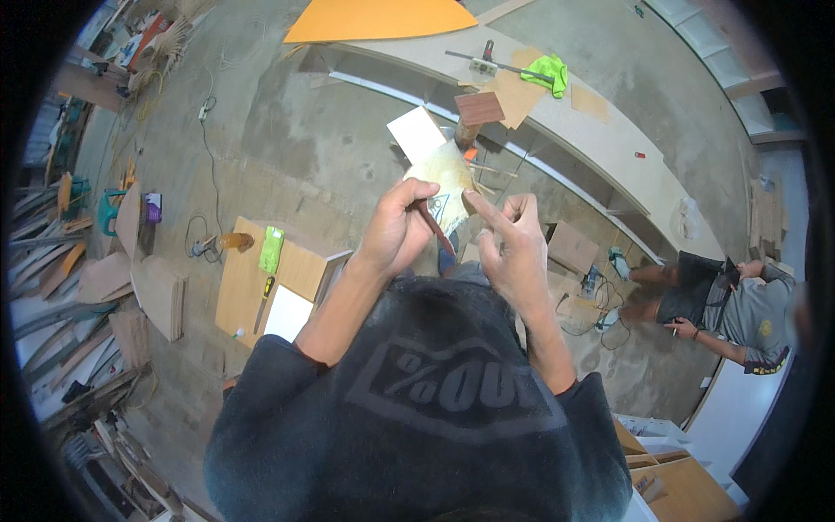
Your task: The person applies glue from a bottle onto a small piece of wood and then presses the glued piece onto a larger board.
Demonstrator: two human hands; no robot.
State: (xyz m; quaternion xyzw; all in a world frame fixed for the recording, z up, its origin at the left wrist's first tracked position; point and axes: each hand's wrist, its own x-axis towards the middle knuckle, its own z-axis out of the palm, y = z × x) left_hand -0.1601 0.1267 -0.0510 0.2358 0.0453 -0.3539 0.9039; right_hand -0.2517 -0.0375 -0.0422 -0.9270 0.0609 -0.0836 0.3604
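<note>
Between my hands is a worn yellowish sheet [445,171] with a small blue printed mark; it looks like sandpaper. My left hand [393,228] grips it at its left edge, thumb pressed on top. A dark reddish-brown strip [435,224] shows along the sheet's lower edge, by the left fingers; whether it is the sheet's folded underside I cannot tell. My right hand [515,250] has its index finger stretched out to the sheet's right edge, the thumb apart and the other fingers partly curled. A white rectangular panel [416,133] lies just beyond the sheet.
A brown square piece [480,108] sits on a round wooden post ahead. Behind it runs a long curved pale board structure [600,130] with a green cloth [548,75]. At left stands a wooden box [239,291] bearing a screwdriver [264,300]. Another person [726,304] is at right.
</note>
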